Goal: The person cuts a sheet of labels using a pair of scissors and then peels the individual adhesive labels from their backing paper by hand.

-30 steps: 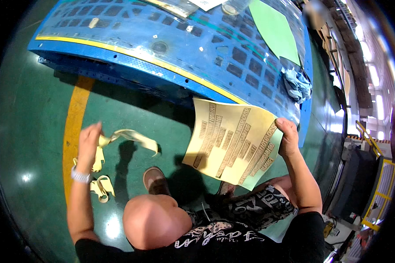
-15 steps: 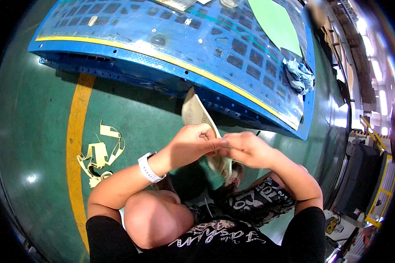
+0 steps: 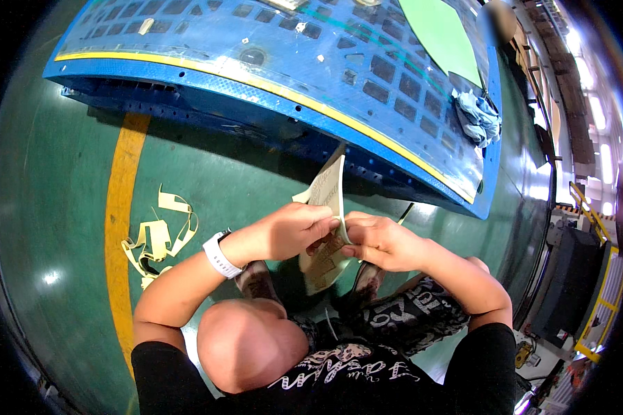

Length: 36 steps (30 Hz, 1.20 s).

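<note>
Swinging the printed sheet (image 3: 325, 192) from being spread broadside a second ago to standing nearly edge-on, and bringing the left hand (image 3: 301, 228) across from the far left to meet the right hand (image 3: 381, 242) at its rim, in front of the blue surface (image 3: 221, 88). Pinching that rim from both sides with fingers set close together, holding the sheet just below the near edge of the surface. Apparently working at the rim, perhaps starting to part a piece there; probably calling next for a firm pinch with each hand and a careful pull. Seeing yellow scraps (image 3: 156, 238) lying on the floor, before the left part of the surface, and a green sheet (image 3: 446, 41) and crumpled blue cloth (image 3: 477, 117) resting on its right end. Making out no container for certain around the surface, hence no contents.
</note>
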{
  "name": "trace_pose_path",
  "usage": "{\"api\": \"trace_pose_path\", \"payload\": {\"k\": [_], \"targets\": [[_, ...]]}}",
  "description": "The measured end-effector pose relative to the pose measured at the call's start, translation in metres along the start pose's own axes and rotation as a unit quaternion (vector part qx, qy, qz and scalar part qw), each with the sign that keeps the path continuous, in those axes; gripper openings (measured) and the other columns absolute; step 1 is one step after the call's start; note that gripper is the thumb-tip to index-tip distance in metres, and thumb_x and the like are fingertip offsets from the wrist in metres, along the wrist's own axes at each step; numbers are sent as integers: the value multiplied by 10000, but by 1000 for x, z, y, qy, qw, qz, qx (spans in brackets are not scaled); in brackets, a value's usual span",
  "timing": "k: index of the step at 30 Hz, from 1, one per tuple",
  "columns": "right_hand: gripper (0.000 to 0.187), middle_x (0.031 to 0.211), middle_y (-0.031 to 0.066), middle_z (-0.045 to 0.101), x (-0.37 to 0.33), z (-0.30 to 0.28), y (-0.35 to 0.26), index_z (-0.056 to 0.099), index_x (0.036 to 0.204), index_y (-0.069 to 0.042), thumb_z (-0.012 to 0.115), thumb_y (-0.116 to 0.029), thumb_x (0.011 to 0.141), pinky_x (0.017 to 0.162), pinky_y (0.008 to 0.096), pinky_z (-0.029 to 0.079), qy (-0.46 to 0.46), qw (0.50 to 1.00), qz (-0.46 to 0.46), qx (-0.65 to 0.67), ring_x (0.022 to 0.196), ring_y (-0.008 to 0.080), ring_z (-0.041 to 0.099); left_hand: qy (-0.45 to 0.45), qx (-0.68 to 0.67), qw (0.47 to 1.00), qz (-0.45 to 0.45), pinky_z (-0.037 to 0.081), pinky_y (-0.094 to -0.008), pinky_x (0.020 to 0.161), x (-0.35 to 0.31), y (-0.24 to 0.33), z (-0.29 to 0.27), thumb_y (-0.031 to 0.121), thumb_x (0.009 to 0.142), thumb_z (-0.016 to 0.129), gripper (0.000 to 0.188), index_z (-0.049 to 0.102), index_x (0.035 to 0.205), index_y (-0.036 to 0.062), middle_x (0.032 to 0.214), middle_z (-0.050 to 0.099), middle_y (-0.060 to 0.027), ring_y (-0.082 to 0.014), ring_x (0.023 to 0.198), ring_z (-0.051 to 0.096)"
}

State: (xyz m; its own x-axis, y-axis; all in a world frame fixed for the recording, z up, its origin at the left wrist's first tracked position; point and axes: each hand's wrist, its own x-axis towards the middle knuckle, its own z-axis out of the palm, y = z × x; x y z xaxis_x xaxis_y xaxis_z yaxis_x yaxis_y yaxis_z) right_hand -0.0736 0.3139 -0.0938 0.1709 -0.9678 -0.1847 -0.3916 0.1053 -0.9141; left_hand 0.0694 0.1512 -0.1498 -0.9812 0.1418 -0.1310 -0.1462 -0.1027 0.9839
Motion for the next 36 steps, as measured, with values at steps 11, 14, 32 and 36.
{"api": "trace_pose_path", "payload": {"k": [11,14,32,36], "targets": [[409,659,31,610,14,-1,5,613,780,15,635,-386,858,591,275,442,21,943,222,248,649,56,521,82,150,971,165,434,-424,576,3,1,16,124,769,631,158,500,768,36,723,550,-149,-365,668,554],[390,603,13,566,15,-2,7,604,749,12,620,-356,876,530,266,419,8,958,212,195,593,50,480,99,124,976,148,427,-406,538,-4,-2,11,96,776,609,153,485,715,30,686,534,-153,-363,618,539],[381,570,55,382,17,8,13,438,702,11,498,-272,950,501,318,339,15,965,215,146,540,112,370,127,21,983,131,372,-367,470,-12,-16,11,155,864,562,256,496,678,-9,593,471,-133,-248,511,508],[278,639,171,442,24,-1,15,475,719,15,544,-206,873,551,405,376,-40,990,126,43,580,321,450,48,125,991,21,418,-328,475,-6,-2,-1,303,898,566,394,527,682,-24,569,515,-118,-151,511,540]]}}
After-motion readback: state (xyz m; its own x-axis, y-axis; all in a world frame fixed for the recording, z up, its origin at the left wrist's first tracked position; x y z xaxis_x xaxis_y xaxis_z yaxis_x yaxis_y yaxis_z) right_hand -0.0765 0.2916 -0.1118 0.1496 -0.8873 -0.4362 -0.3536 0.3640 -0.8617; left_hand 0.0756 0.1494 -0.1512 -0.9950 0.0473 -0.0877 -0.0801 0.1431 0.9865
